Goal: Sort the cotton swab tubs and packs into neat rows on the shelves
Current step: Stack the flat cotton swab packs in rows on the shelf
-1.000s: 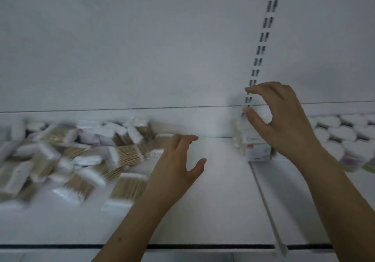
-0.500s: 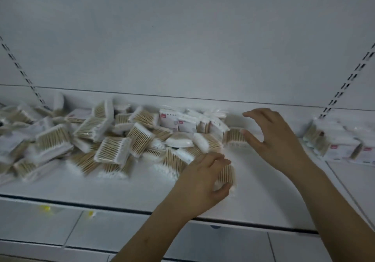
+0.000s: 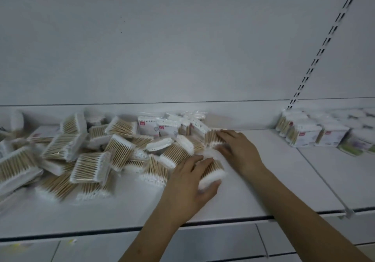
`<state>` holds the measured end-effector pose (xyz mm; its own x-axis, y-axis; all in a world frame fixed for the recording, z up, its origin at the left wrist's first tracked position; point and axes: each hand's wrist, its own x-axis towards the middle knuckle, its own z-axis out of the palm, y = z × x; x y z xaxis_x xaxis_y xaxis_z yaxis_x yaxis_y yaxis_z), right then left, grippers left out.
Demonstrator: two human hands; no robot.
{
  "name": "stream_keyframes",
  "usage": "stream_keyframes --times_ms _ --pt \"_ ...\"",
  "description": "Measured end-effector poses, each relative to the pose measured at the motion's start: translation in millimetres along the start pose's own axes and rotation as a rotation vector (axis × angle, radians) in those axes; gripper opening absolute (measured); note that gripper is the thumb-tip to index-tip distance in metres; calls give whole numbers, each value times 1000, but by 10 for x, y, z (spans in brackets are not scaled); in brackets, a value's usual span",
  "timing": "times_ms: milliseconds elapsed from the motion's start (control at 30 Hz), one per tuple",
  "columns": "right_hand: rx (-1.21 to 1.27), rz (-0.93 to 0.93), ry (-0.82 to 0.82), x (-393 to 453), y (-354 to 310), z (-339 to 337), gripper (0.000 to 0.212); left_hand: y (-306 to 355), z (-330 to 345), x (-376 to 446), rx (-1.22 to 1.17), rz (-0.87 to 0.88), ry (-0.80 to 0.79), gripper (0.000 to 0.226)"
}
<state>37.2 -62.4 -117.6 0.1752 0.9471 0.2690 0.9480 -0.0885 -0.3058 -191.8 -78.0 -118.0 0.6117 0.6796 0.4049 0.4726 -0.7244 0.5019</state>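
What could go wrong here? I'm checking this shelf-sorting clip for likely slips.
The left hand grips a pack that lies against the loose pile; lifting it may drag neighbouring packs along. The right hand takes a second pack at the pile's edge, so leaning packs there could topple. Front packs sit close to the shelf edge and might fall.

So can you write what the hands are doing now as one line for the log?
left hand: grips swab pack | right hand: holds another pack | pile: messy | neat rows: far right
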Motion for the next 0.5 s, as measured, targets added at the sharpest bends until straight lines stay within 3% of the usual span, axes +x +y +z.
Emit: stream_keyframes --times_ms 200,300,500 --pt "23 27 168 -50 -110 -71 31 95 -200 -42 -354 -239 150 21" --pt "200 138 237 -79 -123 -161 28 87 -202 -47 -449 -307 147 22" --pt "631 203 146 -242 -115 -378 15 117 -238 -2 -593 -382 99 12"
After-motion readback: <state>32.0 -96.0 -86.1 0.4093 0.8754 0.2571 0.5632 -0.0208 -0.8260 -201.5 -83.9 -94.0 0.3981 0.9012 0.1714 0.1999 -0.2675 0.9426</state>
